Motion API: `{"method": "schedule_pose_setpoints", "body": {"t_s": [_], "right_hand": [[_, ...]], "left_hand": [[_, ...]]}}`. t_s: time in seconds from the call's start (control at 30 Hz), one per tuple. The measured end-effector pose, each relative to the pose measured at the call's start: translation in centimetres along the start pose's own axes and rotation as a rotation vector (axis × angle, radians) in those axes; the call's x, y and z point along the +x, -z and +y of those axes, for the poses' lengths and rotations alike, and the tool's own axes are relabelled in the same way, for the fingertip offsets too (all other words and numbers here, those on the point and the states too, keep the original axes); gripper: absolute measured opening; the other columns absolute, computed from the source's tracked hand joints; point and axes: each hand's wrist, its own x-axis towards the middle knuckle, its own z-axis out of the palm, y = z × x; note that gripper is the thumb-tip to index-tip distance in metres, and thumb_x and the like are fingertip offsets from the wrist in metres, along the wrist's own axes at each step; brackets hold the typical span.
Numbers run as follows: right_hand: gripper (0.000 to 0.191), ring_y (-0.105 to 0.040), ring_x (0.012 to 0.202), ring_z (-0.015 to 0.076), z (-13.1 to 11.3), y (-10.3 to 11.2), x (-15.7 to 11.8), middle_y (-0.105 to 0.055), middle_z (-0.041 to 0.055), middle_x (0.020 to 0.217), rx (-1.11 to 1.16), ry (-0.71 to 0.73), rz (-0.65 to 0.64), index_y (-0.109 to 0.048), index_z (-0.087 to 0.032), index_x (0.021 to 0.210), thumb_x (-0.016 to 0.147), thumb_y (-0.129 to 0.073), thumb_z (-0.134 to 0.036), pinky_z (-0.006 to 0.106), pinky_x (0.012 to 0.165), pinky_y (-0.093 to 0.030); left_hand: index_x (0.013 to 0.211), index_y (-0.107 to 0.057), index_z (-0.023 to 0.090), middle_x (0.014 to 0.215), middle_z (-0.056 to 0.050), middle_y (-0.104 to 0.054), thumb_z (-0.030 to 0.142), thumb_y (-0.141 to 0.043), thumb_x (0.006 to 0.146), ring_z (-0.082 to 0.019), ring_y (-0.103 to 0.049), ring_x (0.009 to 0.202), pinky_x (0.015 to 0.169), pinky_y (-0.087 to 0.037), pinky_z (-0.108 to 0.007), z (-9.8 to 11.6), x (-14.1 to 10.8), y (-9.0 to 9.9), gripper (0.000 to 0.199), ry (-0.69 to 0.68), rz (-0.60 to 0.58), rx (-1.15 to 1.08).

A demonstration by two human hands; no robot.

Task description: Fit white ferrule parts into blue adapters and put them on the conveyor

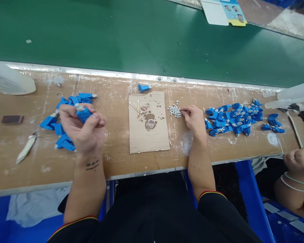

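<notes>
My left hand (87,130) is closed around a blue plastic piece (83,114) with a pale tip, held above a loose group of similar blue pieces (64,140). At the right edge of a small pile of tiny grey parts (174,110), my right hand (194,118) has thumb and forefinger pinched together. Whatever sits between those fingertips is too small to make out. Left of the grey pile lies a cardboard sheet (149,141) with dark wet stains, a few cotton swabs (135,107) and a small clear ring-like blob (150,124).
A large heap of blue pieces (234,118) spreads to the right. One blue piece (143,88) lies behind the cardboard. A pale-handled tool (26,148) and brown block (12,119) lie far left. Another person's hand (300,163) is at the right edge. Green surface (116,37) runs behind.
</notes>
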Motion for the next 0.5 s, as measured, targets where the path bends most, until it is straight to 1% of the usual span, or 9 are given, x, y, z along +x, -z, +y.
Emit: {"method": "schedule_pose_setpoints", "body": {"t_s": [0.1, 0.17, 0.2, 0.27, 0.33, 0.4, 0.5], "right_hand": [[0.016, -0.072, 0.089, 0.0258, -0.1, 0.1, 0.1, -0.080, 0.0098, 0.095, -0.019, 0.012, -0.005, -0.079, -0.022, 0.088, 0.088, -0.064, -0.018, 0.044, 0.091, -0.057], [0.013, -0.072, 0.089, 0.0253, -0.3, 0.2, 0.0, -0.079, 0.0093, 0.093, 0.012, 0.012, 0.024, -0.076, -0.021, 0.088, 0.089, -0.063, -0.019, 0.043, 0.089, -0.057], [0.012, -0.071, 0.087, 0.0241, -0.5, 0.3, -0.1, -0.078, 0.0083, 0.092, 0.061, 0.007, 0.049, -0.075, -0.021, 0.089, 0.089, -0.063, -0.021, 0.042, 0.086, -0.057], [0.011, -0.070, 0.083, 0.0212, -1.3, 0.5, -0.5, -0.078, 0.0057, 0.090, 0.229, 0.020, 0.101, -0.073, -0.022, 0.093, 0.093, -0.063, -0.027, 0.039, 0.080, -0.057], [0.014, -0.072, 0.083, 0.0189, -2.7, 0.6, -1.2, -0.078, 0.0034, 0.090, 0.435, 0.084, 0.131, -0.071, -0.023, 0.095, 0.096, -0.066, -0.037, 0.036, 0.077, -0.059], [0.019, -0.075, 0.087, 0.0184, -4.5, 0.5, -2.3, -0.079, 0.0022, 0.092, 0.607, 0.194, 0.135, -0.070, -0.025, 0.094, 0.096, -0.072, -0.044, 0.034, 0.078, -0.061], [0.021, -0.079, 0.089, 0.0189, -7.5, 0.1, -4.0, -0.080, 0.0020, 0.092, 0.760, 0.347, 0.108, -0.068, -0.027, 0.092, 0.096, -0.077, -0.046, 0.035, 0.077, -0.065]], "left_hand": [[0.084, -0.033, 0.026, 0.071, 0.008, -0.065, 0.006, -0.079, 0.052, -0.006, -0.044, 0.045, 0.041, -0.035, -0.016, -0.2, -1.1, -1.1, 0.060, 0.061, -0.068, -0.034], [0.084, -0.037, 0.025, 0.072, 0.006, -0.064, 0.006, -0.082, 0.054, -0.006, -0.047, 0.047, 0.042, -0.038, -0.016, -0.6, -1.8, -1.6, 0.057, 0.072, -0.115, -0.046], [0.085, -0.041, 0.025, 0.073, 0.006, -0.064, 0.007, -0.083, 0.057, -0.006, -0.048, 0.048, 0.042, -0.040, -0.016, -0.7, -2.1, -1.7, 0.054, 0.075, -0.145, -0.050], [0.091, -0.051, 0.024, 0.076, 0.005, -0.063, 0.009, -0.085, 0.063, -0.006, -0.050, 0.050, 0.044, -0.042, -0.016, -0.9, -3.0, -2.0, 0.047, 0.095, -0.233, -0.045], [0.101, -0.061, 0.025, 0.079, 0.005, -0.061, 0.013, -0.087, 0.070, -0.006, -0.051, 0.051, 0.044, -0.042, -0.016, -0.9, -4.1, -2.4, 0.042, 0.142, -0.334, -0.035], [0.107, -0.067, 0.024, 0.079, 0.005, -0.058, 0.018, -0.088, 0.076, -0.005, -0.050, 0.051, 0.044, -0.041, -0.017, -0.8, -5.2, -2.9, 0.038, 0.214, -0.443, -0.022], [0.098, -0.072, 0.020, 0.068, 0.006, -0.052, 0.025, -0.089, 0.082, -0.005, -0.047, 0.048, 0.043, -0.039, -0.018, -0.5, -6.7, -3.8, 0.024, 0.353, -0.576, 0.024]]}}
